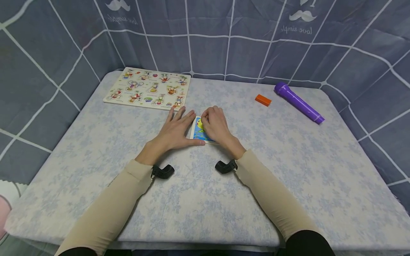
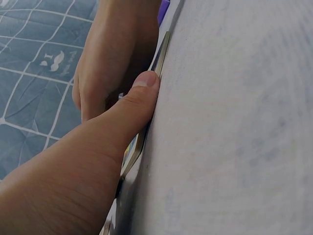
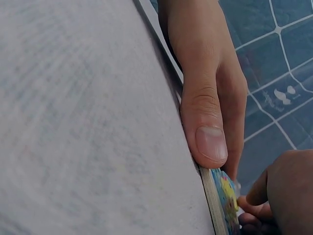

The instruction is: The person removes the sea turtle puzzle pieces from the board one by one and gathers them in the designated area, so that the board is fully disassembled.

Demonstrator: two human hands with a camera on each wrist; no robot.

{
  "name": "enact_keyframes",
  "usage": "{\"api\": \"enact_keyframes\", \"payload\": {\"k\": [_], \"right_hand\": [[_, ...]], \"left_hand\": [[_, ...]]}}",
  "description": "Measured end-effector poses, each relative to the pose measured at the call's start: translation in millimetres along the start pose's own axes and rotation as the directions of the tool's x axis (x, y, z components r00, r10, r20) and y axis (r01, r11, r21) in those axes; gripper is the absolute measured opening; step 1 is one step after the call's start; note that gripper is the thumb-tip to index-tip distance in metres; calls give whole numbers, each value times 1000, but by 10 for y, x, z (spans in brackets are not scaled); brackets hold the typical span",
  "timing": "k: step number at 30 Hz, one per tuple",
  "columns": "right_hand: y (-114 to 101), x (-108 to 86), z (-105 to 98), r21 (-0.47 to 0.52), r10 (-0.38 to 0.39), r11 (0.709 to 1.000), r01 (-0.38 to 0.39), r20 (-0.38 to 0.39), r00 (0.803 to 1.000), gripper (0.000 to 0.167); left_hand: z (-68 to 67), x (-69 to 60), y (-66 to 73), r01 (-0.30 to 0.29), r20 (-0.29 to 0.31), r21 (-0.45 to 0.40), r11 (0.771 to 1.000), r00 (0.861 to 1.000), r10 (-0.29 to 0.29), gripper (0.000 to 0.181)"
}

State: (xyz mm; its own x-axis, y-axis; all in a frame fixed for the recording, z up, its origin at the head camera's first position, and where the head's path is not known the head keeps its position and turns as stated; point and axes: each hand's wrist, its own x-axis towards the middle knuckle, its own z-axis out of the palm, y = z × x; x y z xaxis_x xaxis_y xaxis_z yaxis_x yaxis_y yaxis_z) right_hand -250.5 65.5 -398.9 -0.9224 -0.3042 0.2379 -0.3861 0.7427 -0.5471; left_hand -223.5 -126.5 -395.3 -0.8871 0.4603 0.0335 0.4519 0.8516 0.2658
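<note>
A small board puzzle [image 1: 198,134] with a blue picture and a yellow figure [image 1: 200,123] lies flat on the table between the hands. My left hand [image 1: 174,131] lies against its left side, fingers spread and fairly straight, the thumb [image 2: 142,90] along the near edge. Over the board's right part, my right hand [image 1: 216,124] has curled fingers, with thumb and forefinger pinched at a small piece beside the yellow figure. The right wrist view shows these fingertips [image 3: 249,203] against the board's yellow part [image 3: 229,193]; most of the piece is hidden by the hand.
A large cream picture board [image 1: 147,89] lies at the back left. On the right rest an orange block [image 1: 263,100] and a purple microphone-shaped toy [image 1: 299,102]. A grey checked curtain [image 1: 209,53] hangs behind the cloth-covered table [image 1: 192,209].
</note>
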Motion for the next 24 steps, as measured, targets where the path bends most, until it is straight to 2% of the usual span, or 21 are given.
{"api": "enact_keyframes", "payload": {"k": [9, 17, 24], "right_hand": [[-8, 8, 3, 102, 15, 995, -9, -53, 999, 29], [-46, -7, 3, -11, -16, 1000, 15, -56, 998, 20], [-58, -30, 0, -36, -35, 999, 33, -62, 997, 20]], "left_hand": [[2, -6, -8, 0, 2, -4, 1000, 1000, 0, 116], [-13, -27, 4, -1, 0, -12, 1000, 1000, 1, 115], [-19, -35, 14, 10, 0, -17, 1000, 1000, -10, 115]]}}
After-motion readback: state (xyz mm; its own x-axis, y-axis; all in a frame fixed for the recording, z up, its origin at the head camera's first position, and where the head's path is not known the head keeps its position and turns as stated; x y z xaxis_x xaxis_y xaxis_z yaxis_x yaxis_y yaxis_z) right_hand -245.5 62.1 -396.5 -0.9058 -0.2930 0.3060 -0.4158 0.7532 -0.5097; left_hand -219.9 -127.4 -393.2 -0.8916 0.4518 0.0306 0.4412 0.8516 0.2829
